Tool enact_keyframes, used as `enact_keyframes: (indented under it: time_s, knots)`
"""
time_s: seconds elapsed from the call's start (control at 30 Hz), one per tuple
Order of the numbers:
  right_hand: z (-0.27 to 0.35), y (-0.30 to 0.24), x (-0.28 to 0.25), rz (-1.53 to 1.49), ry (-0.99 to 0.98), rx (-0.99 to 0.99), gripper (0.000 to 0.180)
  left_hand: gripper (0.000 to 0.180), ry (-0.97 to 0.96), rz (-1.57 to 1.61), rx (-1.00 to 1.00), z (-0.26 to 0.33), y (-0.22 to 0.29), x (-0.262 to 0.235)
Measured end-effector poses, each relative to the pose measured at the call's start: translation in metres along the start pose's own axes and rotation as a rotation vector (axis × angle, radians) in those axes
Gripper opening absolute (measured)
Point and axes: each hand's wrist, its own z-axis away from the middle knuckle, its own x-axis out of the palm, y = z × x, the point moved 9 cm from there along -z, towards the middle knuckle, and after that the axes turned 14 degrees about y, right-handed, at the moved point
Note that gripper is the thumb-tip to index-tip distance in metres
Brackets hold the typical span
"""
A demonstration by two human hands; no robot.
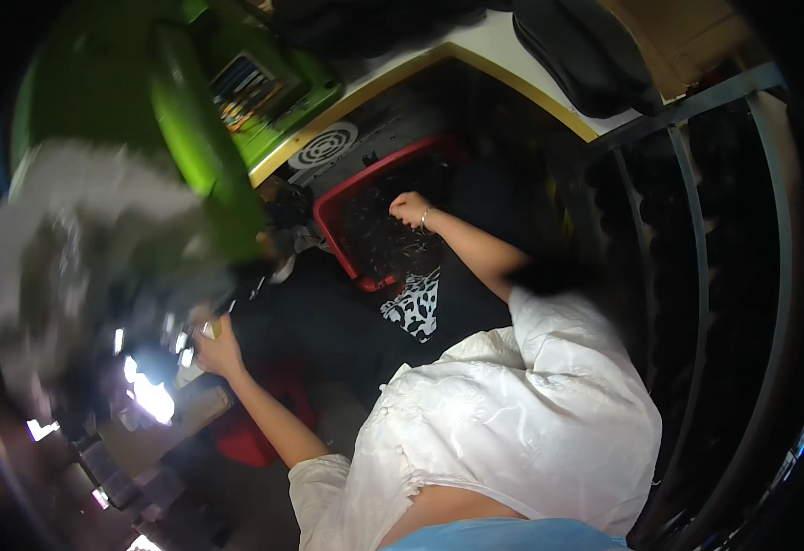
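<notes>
right hand (409, 209) curled down inside a red plastic crate (329, 213) full of small dark parts, fingers bent among them, grip on any one part impossible to tell. left hand (218, 347) out to the left, closed around a small pale object (207, 329), perhaps a part, too blurred to name. crate sitting on a dark surface beside a green machine (205, 138), near a black-and-white patterned cloth (416, 303).

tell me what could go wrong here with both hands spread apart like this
The right hand reaches into the red bin of small dark parts; sharp pieces might nick the fingers. The left hand works at the blurred machine far to the other side, so one hand is probably unwatched and could slip.
</notes>
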Motion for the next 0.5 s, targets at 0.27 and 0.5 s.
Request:
enact_keyframes:
  time_s: [0.27,0.5]
  knots:
    - [-0.153,0.166,0.039,-0.086,0.322,0.503,0.027,0.073,0.232,0.020,0.328,-0.003,-0.023,0.012]
    - [-0.225,0.262,0.055,-0.595,0.227,0.543,0.045,0.085,-0.022,-0.027,0.088,-0.001,0.032,0.002]
